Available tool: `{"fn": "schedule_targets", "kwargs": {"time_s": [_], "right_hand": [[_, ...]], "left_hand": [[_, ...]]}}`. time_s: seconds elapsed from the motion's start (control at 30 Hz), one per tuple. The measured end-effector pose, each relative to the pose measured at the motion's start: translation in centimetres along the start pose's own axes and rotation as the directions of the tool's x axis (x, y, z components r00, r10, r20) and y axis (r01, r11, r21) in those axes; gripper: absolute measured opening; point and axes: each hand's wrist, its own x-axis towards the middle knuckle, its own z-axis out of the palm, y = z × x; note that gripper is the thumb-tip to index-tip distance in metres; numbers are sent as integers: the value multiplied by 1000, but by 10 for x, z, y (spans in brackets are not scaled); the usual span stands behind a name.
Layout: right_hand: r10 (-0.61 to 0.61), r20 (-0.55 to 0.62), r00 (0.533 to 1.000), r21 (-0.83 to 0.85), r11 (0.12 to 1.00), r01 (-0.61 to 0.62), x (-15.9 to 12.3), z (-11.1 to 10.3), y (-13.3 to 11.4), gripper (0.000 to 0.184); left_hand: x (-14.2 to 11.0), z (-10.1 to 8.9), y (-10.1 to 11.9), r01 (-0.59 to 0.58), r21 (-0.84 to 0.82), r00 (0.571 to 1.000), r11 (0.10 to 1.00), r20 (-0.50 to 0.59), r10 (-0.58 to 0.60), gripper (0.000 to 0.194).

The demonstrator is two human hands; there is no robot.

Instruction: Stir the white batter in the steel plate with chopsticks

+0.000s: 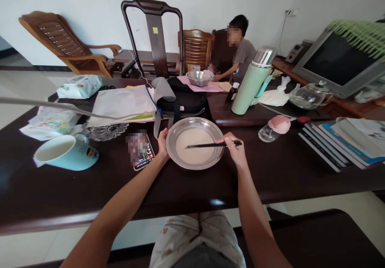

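A shallow metal bowl (195, 166) stands on the dark wooden table in front of me, holding a pale, milky liquid (192, 154). My left hand (163, 142) grips the bowl's left rim. Above the bowl's right rim, my right hand (235, 150) is closed around dark chopsticks (207, 144), which point left with their tips at the liquid. Left of the bowl lies a phone (143, 152) with a lit screen, part of it blurred out.
A light-blue mug (67, 154) and glass dish (106, 131) stand left. Beyond the bowl are a black bag (188, 101), a second metal bowl (199, 79) and a green thermos (251, 85). A pink-topped bottle (272, 129) and stacked books (337, 144) lie right. Another person (243, 55) leans by the far side.
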Motion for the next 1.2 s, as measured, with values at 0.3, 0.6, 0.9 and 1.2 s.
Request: {"fn": "schedule_targets", "kwargs": {"time_s": [0.3,0.6,0.9,1.2], "right_hand": [[25,-39,999,54,998,-23,1,1,-2,61],[5,-44,999,-47,999,-7,21,-12,-30,56],[-2,136,991,-15,1000,5,46,-11,-12,59],[43,94,995,138,989,-56,28,-19,4,61]], "left_hand": [[6,-8,-2,-50,73,997,996,54,46,37],[5,-13,-6,-78,111,996,991,49,72,40],[2,-17,-8,-106,75,994,992,17,105,37],[-1,-11,-9,-115,11,990,993,-81,115,31]]}}
